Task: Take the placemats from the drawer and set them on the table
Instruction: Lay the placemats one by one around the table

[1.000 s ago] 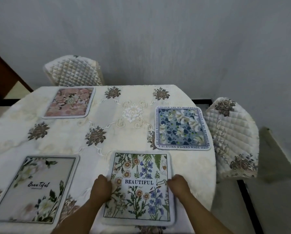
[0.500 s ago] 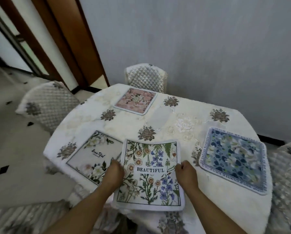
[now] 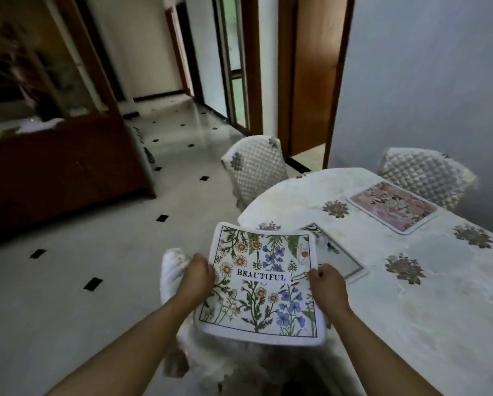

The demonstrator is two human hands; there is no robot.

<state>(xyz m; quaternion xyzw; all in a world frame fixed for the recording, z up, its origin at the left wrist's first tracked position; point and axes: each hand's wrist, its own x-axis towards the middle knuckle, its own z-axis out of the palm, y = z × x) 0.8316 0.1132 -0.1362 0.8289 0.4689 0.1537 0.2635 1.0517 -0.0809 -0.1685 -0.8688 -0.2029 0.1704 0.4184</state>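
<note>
- L hand point(image 3: 197, 277) and R hand point(image 3: 326, 284), fingers clenched on side edges of the "BEAUTIFUL" placemat point(image 3: 261, 284), lifted off the counter point(image 3: 428, 295), just beyond its near-left edge.
- Pink placemat point(image 3: 392, 205) lies flat at counter's far side.
- Another placemat point(image 3: 339, 257), partly hidden behind the held one, prob. flat on counter.

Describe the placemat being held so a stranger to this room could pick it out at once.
Start at the round table under its cream floral cloth, then come to its near left edge, where two hands grip a mat. The left hand and right hand pinch its sides. That placemat alone bears the word BEAUTIFUL among wildflowers; the pink floral placemat lies flat.
</note>
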